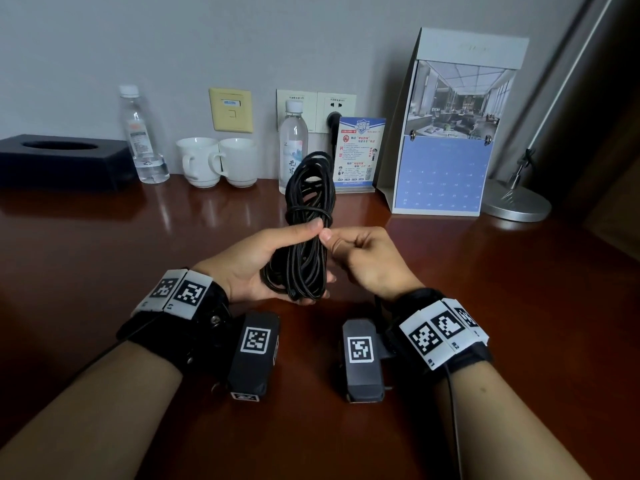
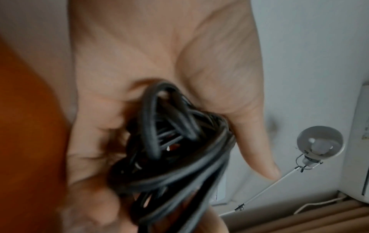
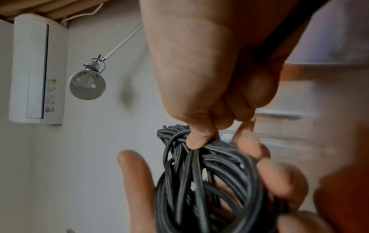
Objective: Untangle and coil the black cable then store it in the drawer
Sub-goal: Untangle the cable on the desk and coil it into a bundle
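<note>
At the left of centre in the head view, the left hand supports the black cable from below. The palm is up, the fingers lie under the bundle, and the thumb presses across the strands from the left. The left wrist view confirms the loops seated in the palm, with the thumb alongside them.

The cable occupies the centre of the frame. It is gathered into a long hank of many loops, standing roughly upright above the brown desk. One strand circles the hank just above the thumb as a cross-wrap. The hank touches neither the desk nor anything on it.

Right of centre, the right hand is curled, with thumb and forefinger pinching a strand at the level of the cross-wrap. The right wrist view shows the same pinch at the upper edge of the loops.

Judged status: untangling and coiling appear complete; the step in hand is securing the hank with the wrap.

Next move, as judged: tuck or tighten the free end while the left hand maintains its hold, so the loops do not spring apart. Then carry the hank to the drawer. No drawer is visible in any view; locate it first.
</note>
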Demonstrator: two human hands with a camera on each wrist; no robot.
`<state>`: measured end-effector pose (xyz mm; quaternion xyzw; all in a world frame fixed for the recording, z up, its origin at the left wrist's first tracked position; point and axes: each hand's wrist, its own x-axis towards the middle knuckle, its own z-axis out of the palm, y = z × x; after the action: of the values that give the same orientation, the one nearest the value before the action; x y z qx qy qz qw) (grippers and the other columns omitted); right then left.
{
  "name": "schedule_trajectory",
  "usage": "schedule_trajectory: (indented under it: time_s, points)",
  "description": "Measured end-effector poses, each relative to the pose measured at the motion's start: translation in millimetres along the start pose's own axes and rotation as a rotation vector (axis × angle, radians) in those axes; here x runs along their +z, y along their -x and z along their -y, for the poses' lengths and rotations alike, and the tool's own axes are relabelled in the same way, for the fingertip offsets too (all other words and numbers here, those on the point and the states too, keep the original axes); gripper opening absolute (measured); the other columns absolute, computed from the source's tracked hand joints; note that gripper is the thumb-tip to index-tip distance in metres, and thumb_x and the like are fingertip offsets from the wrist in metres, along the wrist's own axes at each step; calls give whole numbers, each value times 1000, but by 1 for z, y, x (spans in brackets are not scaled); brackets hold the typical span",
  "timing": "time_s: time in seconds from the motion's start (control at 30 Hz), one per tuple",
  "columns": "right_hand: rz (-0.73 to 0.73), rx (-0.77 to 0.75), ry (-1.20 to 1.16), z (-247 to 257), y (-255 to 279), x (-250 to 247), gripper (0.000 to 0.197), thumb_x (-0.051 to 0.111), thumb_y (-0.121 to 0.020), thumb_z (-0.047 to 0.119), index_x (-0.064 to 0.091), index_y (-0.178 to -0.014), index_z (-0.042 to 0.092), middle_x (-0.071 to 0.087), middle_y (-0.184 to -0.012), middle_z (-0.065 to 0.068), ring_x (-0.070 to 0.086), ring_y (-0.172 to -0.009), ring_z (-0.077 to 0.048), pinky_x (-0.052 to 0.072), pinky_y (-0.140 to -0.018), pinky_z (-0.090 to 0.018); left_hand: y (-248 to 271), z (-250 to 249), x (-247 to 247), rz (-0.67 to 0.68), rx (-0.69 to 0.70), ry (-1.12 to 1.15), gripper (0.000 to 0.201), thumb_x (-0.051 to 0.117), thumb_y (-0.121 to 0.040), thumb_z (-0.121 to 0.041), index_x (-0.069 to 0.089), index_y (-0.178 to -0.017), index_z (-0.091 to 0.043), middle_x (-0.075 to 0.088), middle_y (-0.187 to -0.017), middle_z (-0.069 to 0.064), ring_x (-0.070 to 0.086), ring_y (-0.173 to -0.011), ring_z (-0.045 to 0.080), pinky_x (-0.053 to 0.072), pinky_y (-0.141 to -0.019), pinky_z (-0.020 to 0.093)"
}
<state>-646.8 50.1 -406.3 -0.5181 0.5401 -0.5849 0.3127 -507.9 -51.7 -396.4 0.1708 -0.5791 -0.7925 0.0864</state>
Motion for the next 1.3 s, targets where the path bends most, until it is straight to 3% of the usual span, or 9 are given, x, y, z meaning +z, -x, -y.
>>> schedule_trajectory:
  time_s: [0.17,0.27,0.47,0.67,0.8,0.93,1.07,1.17,1.3]
  points:
    - [27,-35,41,-2,-2,-2,38,51,-100,15,61,-69,-5,58,-65,-12,54,-58,-14,45,-66,-19,4,-3,-5,-3,3,137,51,74,-64,-48,70,-93,-6,63,-87,19,63,-76,31,50,-82,61]
    - [-5,-3,-13,-1,-1,0,34,53,-98,11,63,-66,3,54,-62,-10,47,-54,-17,43,-53,-21,4,0,-5,67,10,165,56,87,-58,-39,68,-95,-1,63,-88,21,64,-92,43,49,-89,61]
    - [-71,72,27,-4,-3,-3,27,59,-95,11,67,-89,-13,61,-66,-14,57,-46,-6,47,-52,-15,2,-5,5,-113,-40,-57,35,78,-64,-32,63,-80,-4,65,-74,11,59,-57,19,51,-54,29]
    - [-218,-19,272,-13,-13,-5,13,70,-87,20,77,-96,13,77,-91,-1,61,-87,-4,51,-87,-32,-5,-2,14,-370,106,-171,30,79,-62,-30,71,-82,-8,63,-67,9,55,-57,18,51,-49,28]
    - [-198,-56,370,-6,-9,-8,15,65,-91,17,78,-92,10,56,-52,24,49,-56,10,39,-63,-14,-6,0,13,-415,136,-160,27,78,-64,-29,69,-77,-7,62,-67,10,55,-53,16,52,-48,28]
    - [-160,156,64,8,-1,-7,47,54,-96,30,59,-52,17,44,-42,12,34,-34,-3,27,-42,-18,-3,4,4,-348,151,-209,29,79,-64,-30,65,-73,-7,60,-66,10,54,-56,19,49,-49,28]
    - [-165,147,51,7,-3,-4,52,57,-94,44,51,-61,4,36,-45,-4,23,-37,-15,19,-38,-18,-3,6,2,-327,190,-220,45,74,-71,-50,64,-70,-7,60,-65,13,54,-53,22,46,-50,29]
    - [-169,201,-12,4,-3,-4,52,61,-93,38,56,-47,15,33,-48,-2,21,-40,-13,16,-38,-17,-4,5,8,-351,174,-205,73,51,-70,-79,62,-76,-7,60,-64,14,56,-51,23,46,-50,29]
    - [-197,310,-95,2,-3,-6,19,68,-87,39,74,-75,25,38,-47,6,25,-41,-8,20,-35,-15,-6,4,11,-395,149,-212,69,45,-81,-73,64,-72,-7,60,-61,14,56,-49,23,45,-48,29]
